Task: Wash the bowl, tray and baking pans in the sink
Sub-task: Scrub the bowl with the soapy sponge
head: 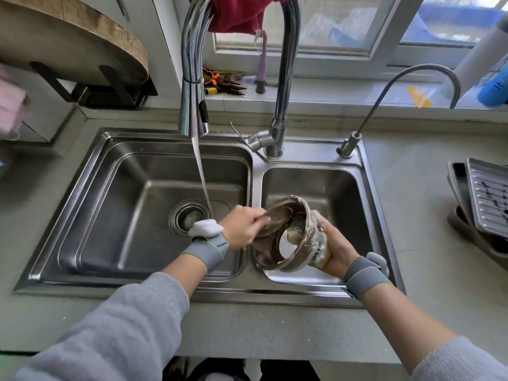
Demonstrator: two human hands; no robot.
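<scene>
A glass bowl (286, 232) smeared with brown batter is tilted on its side over the divider of the double sink (255, 291). My left hand (243, 229) grips the bowl's rim. My right hand (336, 247) presses a yellow sponge (323, 255) against the bowl's outer base. Water runs from the pull-down faucet (193, 105) into the left basin (143, 215), just left of my left hand. A ribbed metal tray (488, 196) lies on dark baking pans (457, 188) on the counter at the right edge.
A thin drinking-water tap (351, 144) stands at the sink's back right. Pliers and other tools (222, 81) lie on the windowsill. A round wooden board (74, 42) leans in a rack at the upper left. A red cloth (239, 12) hangs over the faucet.
</scene>
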